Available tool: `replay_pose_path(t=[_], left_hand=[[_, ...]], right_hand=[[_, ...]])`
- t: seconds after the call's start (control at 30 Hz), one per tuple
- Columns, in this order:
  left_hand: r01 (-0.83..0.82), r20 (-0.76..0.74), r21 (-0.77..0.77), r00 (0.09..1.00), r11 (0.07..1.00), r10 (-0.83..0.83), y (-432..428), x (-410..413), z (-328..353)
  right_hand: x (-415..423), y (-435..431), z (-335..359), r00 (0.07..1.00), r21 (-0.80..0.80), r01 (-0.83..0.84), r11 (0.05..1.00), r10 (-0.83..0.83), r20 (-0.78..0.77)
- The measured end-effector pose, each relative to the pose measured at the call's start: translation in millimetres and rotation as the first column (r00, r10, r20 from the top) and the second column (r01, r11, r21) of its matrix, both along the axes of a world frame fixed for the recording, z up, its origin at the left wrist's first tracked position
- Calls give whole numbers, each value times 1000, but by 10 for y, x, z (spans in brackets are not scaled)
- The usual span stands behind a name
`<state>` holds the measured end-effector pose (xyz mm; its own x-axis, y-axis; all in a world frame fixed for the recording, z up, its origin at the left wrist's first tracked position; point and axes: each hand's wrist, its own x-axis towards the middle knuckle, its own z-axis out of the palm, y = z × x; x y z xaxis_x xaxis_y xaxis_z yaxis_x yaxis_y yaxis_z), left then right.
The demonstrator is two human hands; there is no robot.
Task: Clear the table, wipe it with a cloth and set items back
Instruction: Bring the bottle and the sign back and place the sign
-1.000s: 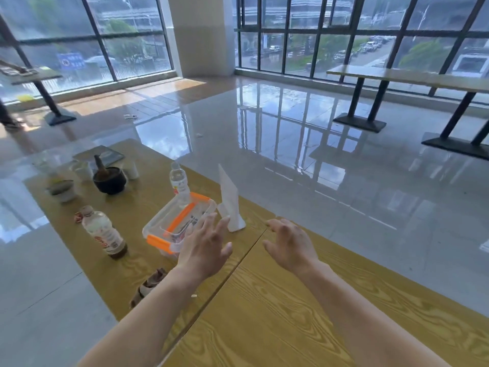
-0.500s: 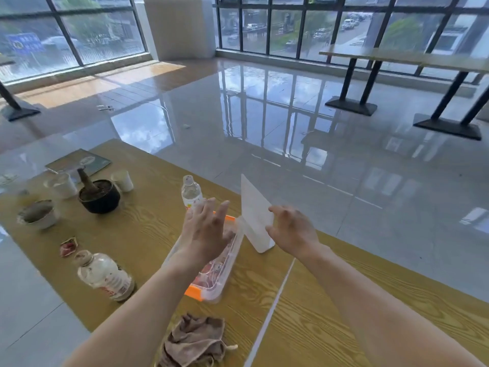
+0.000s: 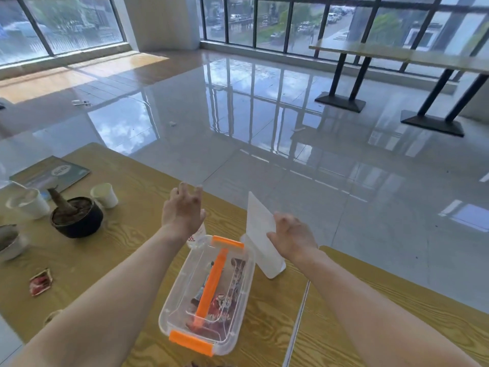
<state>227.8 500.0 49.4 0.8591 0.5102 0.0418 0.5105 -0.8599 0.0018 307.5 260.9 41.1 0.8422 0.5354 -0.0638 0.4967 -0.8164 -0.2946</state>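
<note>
A clear plastic box with orange clips and handle [image 3: 211,295] lies on the wooden table [image 3: 127,192], snack packets inside. My left hand [image 3: 182,210] hovers above its far end with fingers spread, over a small water bottle [image 3: 197,238] that it mostly hides. My right hand [image 3: 292,238] is at the near side of a white upright sign stand [image 3: 260,234], fingers curled beside its sheet; whether they touch it is unclear. At the bottom edge a sliver of the brown cloth [image 3: 201,364] shows.
To the left stand a black bowl with a pestle [image 3: 76,217], two white cups [image 3: 104,195] [image 3: 27,203], a green booklet [image 3: 50,174], a grey bowl [image 3: 9,243] and a red wrapper [image 3: 41,282]. The table's far edge drops to a glossy floor.
Both hands have moved forward, the left past the box to above the water bottle, the right up beside the sign stand. The view has shifted closer over the box.
</note>
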Motion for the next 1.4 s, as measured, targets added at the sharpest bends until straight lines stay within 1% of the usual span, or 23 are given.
replay_pose_path(t=[0.1, 0.23, 0.37, 0.4, 0.5, 0.63, 0.83, 1.13, 1.27, 1.4], left_hand=[[38, 0, -20, 999, 999, -38, 79, 76, -53], [79, 19, -2, 997, 997, -79, 128, 125, -106], [60, 82, -76, 995, 995, -54, 217, 125, -67], [49, 78, -76, 996, 996, -43, 234, 121, -47], [62, 38, -29, 997, 998, -61, 253, 110, 12], [93, 30, -5, 995, 996, -93, 232, 64, 93], [141, 138, 40, 980, 989, -145, 145, 2, 254], [280, 254, 127, 918, 951, -304, -268, 136, 786], [344, 311, 123, 877, 931, -365, -609, 222, 979], [440, 340, 82, 831, 894, -440, -1041, 301, 1049]], right_hand=[[65, 38, 7, 1000, 4, 20, 1000, -20, 11], [93, 39, 43, 998, 22, 23, 1000, -24, 55], [136, 29, 4, 998, 17, 17, 1000, -18, 68], [137, 23, 3, 997, 16, 21, 1000, -22, 72], [127, -21, 28, 994, 28, 39, 999, -42, 104], [109, -116, 152, 992, 40, 36, 999, -41, 118], [17, -371, 374, 980, 98, 81, 992, -97, 172], [-163, -949, 582, 958, 92, 173, 981, -189, 215], [-284, -1267, 670, 940, 93, 232, 968, -247, 235], [-416, -1634, 765, 911, 99, 315, 944, -330, 246]])
